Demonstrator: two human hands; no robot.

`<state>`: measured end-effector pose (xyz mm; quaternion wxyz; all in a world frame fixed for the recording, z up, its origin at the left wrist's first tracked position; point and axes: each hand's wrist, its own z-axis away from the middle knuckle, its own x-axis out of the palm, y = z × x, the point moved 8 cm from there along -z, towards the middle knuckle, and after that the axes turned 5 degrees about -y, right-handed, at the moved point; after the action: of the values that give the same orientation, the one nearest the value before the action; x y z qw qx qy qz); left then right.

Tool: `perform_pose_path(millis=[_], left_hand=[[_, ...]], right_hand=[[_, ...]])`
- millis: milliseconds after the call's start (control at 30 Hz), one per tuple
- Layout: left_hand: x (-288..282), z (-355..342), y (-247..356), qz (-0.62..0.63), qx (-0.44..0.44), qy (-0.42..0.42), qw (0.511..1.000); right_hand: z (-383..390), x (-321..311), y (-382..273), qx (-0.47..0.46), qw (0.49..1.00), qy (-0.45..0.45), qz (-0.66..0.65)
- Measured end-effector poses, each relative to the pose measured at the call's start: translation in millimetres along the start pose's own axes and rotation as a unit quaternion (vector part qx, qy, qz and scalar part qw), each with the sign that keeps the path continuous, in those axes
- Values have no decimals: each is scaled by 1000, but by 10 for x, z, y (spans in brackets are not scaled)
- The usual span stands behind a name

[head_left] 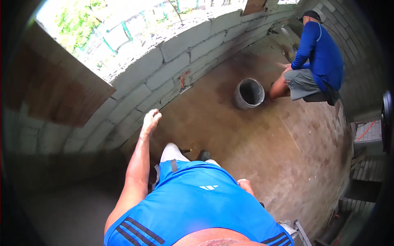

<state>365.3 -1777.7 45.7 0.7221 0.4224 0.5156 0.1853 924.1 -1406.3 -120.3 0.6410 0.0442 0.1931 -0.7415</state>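
Note:
My left hand (152, 120) is stretched forward over the floor, close to the block wall. Its fingers are curled in, and nothing shows in them. Beside my right hip my right hand (245, 185) shows only in part, its fingers curled. Whatever it may hold is hidden by my body; a small dark thing shows just behind it. Neither hand touches the grey bucket (250, 93), which stands upright on the floor farther ahead and is dark inside.
A person (315, 55) in a blue long-sleeved top and grey shorts crouches beyond the bucket at right. The grey block wall (180, 47) has a wide window opening. A brown board (61, 78) hangs at left. Stairs (368, 168) lie far right, past the stained brown floor (262, 139).

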Motion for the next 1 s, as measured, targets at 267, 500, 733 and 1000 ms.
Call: perform_pose_path(millis=[267,500,733,1000], left_hand=[[-661,-1693,1830,-133,174,136,966],[-732,-3393,1821,-217,205,134,945],[-442,-4212,989,-26,262,37,964],[-898,-3904,1623,-100,283,122,946]], right_hand=[[-225,-238,-344,0,994,17,-107],[-287,-283,-642,42,982,64,-172],[105,-235,-1687,69,985,88,-128],[-111,-456,-3271,-10,992,66,-105]])
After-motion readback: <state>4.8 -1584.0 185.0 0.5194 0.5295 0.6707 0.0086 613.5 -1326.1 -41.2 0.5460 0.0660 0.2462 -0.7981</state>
